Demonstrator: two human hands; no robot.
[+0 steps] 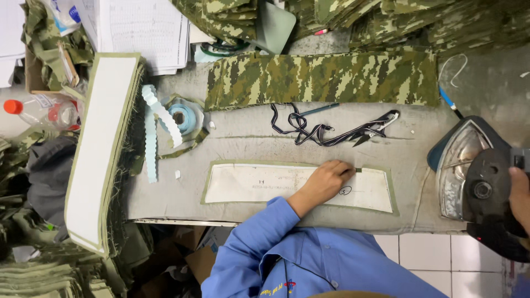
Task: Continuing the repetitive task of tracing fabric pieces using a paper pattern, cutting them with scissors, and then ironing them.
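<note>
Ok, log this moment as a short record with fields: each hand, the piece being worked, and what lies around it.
left hand: left hand pressing fingertips on the upper edge of the white panel
right hand: right hand at the frame's edge, on the handle of the iron
worked piece: white panel with olive border, flat on the padded board
above it: striped ribbon, tangled; camouflage strip
left side: blue tape roll; stacked white panels; plastic bottle
</note>
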